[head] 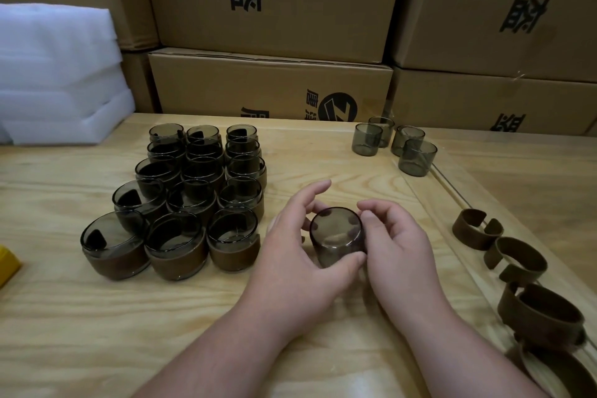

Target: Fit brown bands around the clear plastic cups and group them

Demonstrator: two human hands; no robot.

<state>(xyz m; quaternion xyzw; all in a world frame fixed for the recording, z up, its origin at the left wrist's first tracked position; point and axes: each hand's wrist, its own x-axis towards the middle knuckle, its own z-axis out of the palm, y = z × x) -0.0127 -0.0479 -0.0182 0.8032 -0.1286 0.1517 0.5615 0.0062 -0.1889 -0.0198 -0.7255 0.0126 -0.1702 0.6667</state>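
I hold one smoky clear cup [336,236] between both hands, just above the wooden table [226,317], with no band on it. My left hand [300,236] curls round its left side, thumb under the front. My right hand [394,242] pinches its right side with thumb and fingers. Several banded cups [181,191] stand grouped in rows to the left. Several bare cups [395,144] wait at the far right. Loose brown bands [517,265] lie in a line along the right edge.
Stacked cardboard boxes [271,81] wall off the back of the table. White foam sheets [55,74] are piled at the back left. A yellow object [8,263] pokes in at the left edge.
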